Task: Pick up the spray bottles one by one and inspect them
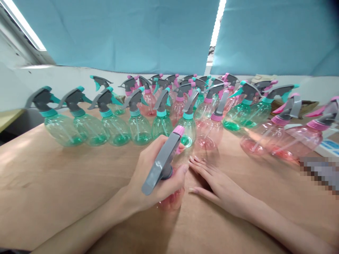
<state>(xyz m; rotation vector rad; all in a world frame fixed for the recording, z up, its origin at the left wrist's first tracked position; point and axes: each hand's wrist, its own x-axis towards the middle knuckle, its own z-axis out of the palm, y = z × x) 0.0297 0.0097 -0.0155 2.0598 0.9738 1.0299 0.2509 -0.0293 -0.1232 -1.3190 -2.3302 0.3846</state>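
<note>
Pink and transparent, one spray bottle [162,162] with a grey head is in the left hand [140,173], whose fingers and thumb wrap firmly around it below the head. It is upright, in front of the person; whether its base touches the table [66,183], one cannot tell. Just beside it, the right hand [224,183] rests palm down, thumb spread from the fingers, holding nothing. Behind the hands stand a row of green bottles [140,130] and another pink bottle [209,134].

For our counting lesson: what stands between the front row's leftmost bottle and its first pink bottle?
In the head view, five green bottles stand there in a row.
</note>
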